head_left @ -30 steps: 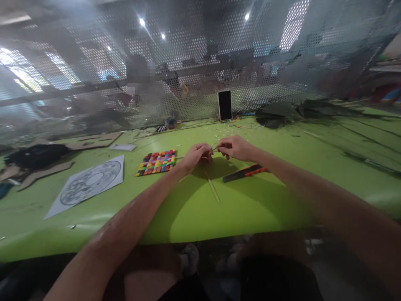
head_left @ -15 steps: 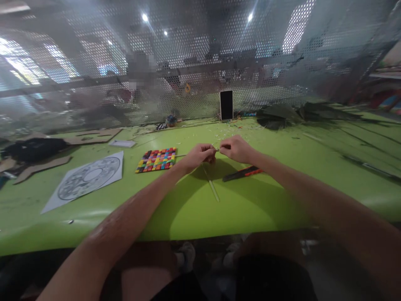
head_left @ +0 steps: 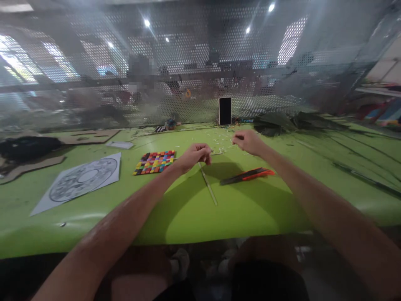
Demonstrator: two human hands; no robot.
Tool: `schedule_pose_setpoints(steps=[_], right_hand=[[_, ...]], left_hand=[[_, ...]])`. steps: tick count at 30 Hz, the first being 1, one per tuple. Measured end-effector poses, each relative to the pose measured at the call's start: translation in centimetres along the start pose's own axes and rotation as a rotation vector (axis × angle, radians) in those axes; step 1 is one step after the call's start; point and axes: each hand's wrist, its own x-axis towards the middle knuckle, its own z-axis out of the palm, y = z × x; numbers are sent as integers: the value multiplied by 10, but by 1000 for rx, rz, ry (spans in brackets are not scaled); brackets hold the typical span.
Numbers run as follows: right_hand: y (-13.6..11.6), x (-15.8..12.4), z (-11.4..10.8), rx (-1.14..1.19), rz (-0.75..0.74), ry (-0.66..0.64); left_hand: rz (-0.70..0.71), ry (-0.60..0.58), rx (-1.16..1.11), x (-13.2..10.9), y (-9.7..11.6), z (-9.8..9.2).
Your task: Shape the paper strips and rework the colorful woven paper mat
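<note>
My left hand (head_left: 194, 154) is closed in a pinch above the green table (head_left: 194, 209), holding the end of a thin pale strip (head_left: 208, 189) that slants down toward me. My right hand (head_left: 249, 141) is a little to the right and farther back, fingers curled in a pinch; what it holds, if anything, is too small to make out. A woven mat of many coloured squares (head_left: 154, 162) lies just left of my left hand. An orange and black utility knife (head_left: 247, 175) lies on the table under my right forearm.
A paper sheet with a round printed pattern (head_left: 81, 180) lies at the left, with brown cardboard cut-outs (head_left: 90, 136) and a dark bundle (head_left: 26, 147) behind it. A phone (head_left: 224, 111) stands against the perforated screen. Dark leaves (head_left: 282, 121) lie at the back right. Small pale scraps (head_left: 224, 144) litter the table.
My right hand has pulled away from the left, moving right and back toward the scraps. The left hand stays in place with the strip. The view shifted slightly.
</note>
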Motion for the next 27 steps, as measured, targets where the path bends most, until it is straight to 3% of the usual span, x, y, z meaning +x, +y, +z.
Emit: schedule_pose_setpoints(steps=[7, 10, 13, 14, 16, 19, 21, 27], right_hand=[[-33, -10, 3, 391, -30, -451], [-48, -15, -8, 544, -45, -614], [-58, -20, -22, 575, -101, -869], [-59, -20, -23, 570, -109, -895], [-56, -19, -20, 551, -91, -773], [-43, -14, -4, 480, -32, -409], [-36, -11, 8, 424, -32, -257], [-38, -13, 23, 300, -161, -186]], left_hand=[[-69, 27, -112, 1, -2, 2], [-90, 39, -130, 2, -4, 2], [-119, 65, -132, 3, -6, 0], [-126, 64, -125, 3, -7, 0], [-134, 56, -100, 3, -7, 1], [-131, 53, -64, 3, -6, 4], [-120, 53, -56, 3, -5, 6], [-117, 27, -25, 3, -4, 7]])
